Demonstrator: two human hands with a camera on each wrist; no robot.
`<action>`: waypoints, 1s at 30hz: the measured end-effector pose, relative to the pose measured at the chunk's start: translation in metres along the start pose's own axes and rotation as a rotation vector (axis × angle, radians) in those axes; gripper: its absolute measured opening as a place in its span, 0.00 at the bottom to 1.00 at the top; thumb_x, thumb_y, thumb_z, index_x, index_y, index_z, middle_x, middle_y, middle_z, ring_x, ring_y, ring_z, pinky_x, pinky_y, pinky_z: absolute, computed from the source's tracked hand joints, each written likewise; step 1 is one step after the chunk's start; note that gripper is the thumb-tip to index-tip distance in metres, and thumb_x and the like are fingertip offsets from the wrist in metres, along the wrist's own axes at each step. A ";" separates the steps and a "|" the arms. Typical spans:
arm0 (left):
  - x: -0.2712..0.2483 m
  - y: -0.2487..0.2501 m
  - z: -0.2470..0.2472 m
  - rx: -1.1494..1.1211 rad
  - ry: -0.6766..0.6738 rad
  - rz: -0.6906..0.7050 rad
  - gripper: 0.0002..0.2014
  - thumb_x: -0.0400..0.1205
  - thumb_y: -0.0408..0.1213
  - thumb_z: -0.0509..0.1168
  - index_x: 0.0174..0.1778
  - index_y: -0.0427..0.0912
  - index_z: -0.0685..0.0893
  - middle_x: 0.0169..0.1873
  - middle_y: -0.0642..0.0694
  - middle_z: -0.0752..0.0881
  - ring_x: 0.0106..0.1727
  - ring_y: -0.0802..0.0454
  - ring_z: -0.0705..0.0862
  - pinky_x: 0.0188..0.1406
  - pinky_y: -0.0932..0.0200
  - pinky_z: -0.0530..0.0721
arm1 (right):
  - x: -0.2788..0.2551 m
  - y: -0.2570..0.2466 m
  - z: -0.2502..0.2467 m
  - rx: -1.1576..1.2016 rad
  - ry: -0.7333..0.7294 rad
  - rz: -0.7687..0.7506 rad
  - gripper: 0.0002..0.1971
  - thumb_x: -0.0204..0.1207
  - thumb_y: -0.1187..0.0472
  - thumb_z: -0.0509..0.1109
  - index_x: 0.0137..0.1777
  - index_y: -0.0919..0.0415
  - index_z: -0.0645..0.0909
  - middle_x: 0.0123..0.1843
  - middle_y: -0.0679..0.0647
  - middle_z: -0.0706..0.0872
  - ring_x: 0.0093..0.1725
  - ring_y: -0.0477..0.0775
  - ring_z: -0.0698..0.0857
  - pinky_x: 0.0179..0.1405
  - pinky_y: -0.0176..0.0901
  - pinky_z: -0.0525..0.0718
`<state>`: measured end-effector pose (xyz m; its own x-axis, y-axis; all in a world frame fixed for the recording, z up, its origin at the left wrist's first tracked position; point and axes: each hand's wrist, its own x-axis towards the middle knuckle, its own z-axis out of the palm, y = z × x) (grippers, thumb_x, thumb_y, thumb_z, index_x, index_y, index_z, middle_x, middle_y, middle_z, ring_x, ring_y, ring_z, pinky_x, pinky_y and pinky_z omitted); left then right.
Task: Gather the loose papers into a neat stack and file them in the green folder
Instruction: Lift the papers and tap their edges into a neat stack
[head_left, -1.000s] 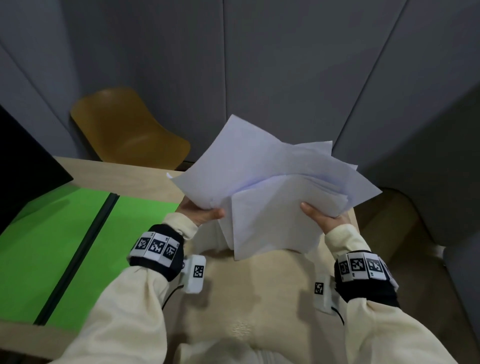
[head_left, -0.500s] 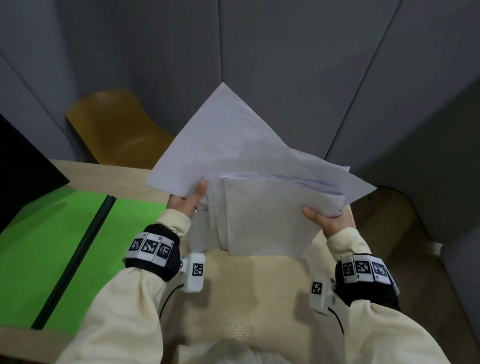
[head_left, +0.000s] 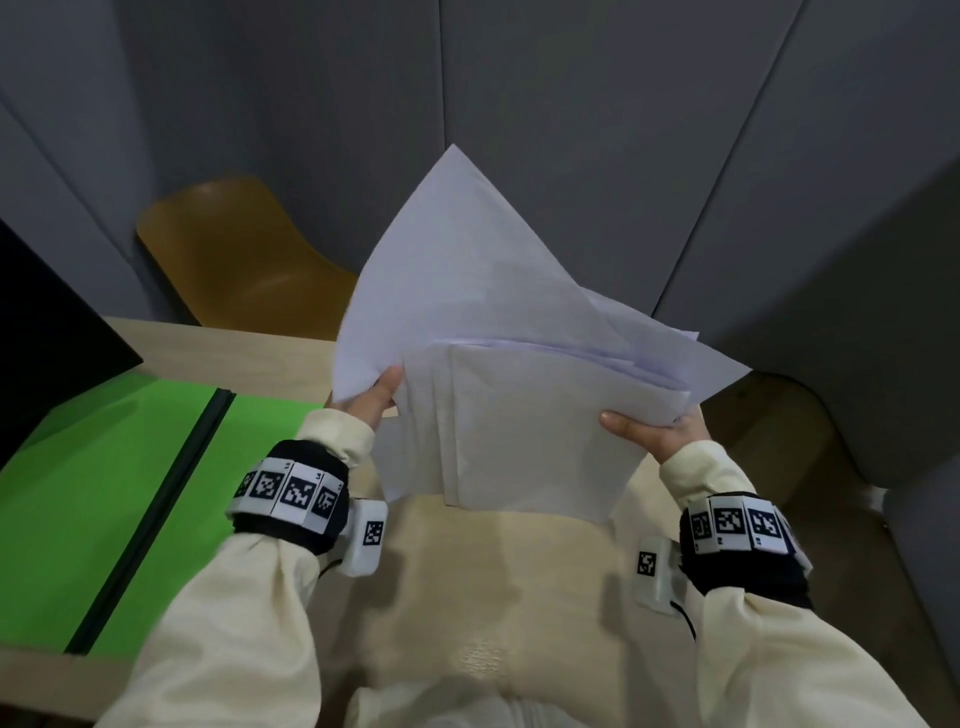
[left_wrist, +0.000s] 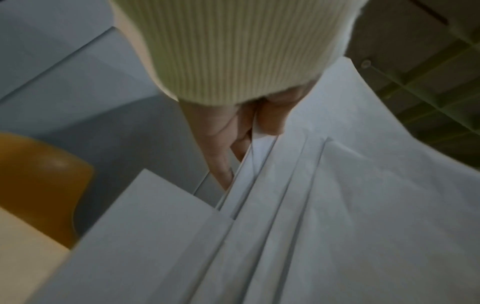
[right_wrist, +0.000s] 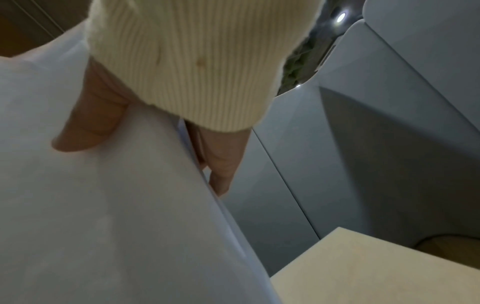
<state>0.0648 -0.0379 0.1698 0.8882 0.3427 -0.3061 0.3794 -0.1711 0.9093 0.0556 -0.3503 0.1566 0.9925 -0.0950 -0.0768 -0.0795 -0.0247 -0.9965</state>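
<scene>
I hold a loose bundle of white papers (head_left: 524, 410) upright in the air above the table, the sheets fanned and out of line. My left hand (head_left: 371, 397) grips the bundle's left edge, thumb in front, fingers behind the sheets (left_wrist: 298, 216). My right hand (head_left: 654, 434) grips the right edge, its thumb (right_wrist: 85, 127) pressed on the front sheet (right_wrist: 103, 205) and fingers behind. One large sheet (head_left: 457, 270) sticks up at an angle at the back. The open green folder (head_left: 88, 493) lies flat on the table to the left, a dark spine (head_left: 156, 514) down its middle.
The wooden table (head_left: 493, 597) has an edge close to my body. A yellow chair (head_left: 244, 254) stands behind the table at the left. A black panel (head_left: 47, 327) overlaps the folder's far left corner. Grey padded walls (head_left: 571, 130) close the space behind and to the right.
The bundle has risen and tilted more upright. The large back sheet has swung up to a point. My left hand shifted to the stack's left edge; the right hand kept its hold.
</scene>
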 end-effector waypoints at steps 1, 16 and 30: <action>0.000 0.002 0.002 -0.053 0.029 -0.006 0.32 0.74 0.59 0.66 0.66 0.38 0.82 0.60 0.42 0.85 0.68 0.43 0.81 0.69 0.57 0.75 | 0.001 0.001 0.000 0.009 0.010 0.006 0.22 0.58 0.71 0.82 0.42 0.46 0.79 0.39 0.44 0.86 0.37 0.42 0.86 0.31 0.26 0.86; 0.002 0.010 -0.014 -0.111 -0.039 0.179 0.08 0.86 0.31 0.57 0.53 0.34 0.80 0.32 0.51 0.89 0.21 0.68 0.86 0.27 0.79 0.83 | 0.002 0.002 0.003 -0.018 0.006 0.003 0.24 0.60 0.79 0.79 0.46 0.50 0.79 0.41 0.47 0.84 0.31 0.30 0.86 0.28 0.25 0.84; -0.007 -0.009 0.024 0.155 -0.193 0.106 0.37 0.67 0.29 0.79 0.73 0.37 0.72 0.67 0.42 0.80 0.71 0.45 0.77 0.71 0.55 0.72 | -0.003 -0.003 0.021 -0.016 0.098 0.067 0.19 0.63 0.71 0.80 0.42 0.50 0.77 0.39 0.45 0.82 0.38 0.41 0.80 0.35 0.33 0.81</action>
<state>0.0615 -0.0604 0.1570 0.9525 0.1350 -0.2731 0.3034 -0.3415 0.8896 0.0544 -0.3293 0.1589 0.9711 -0.1942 -0.1385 -0.1472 -0.0312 -0.9886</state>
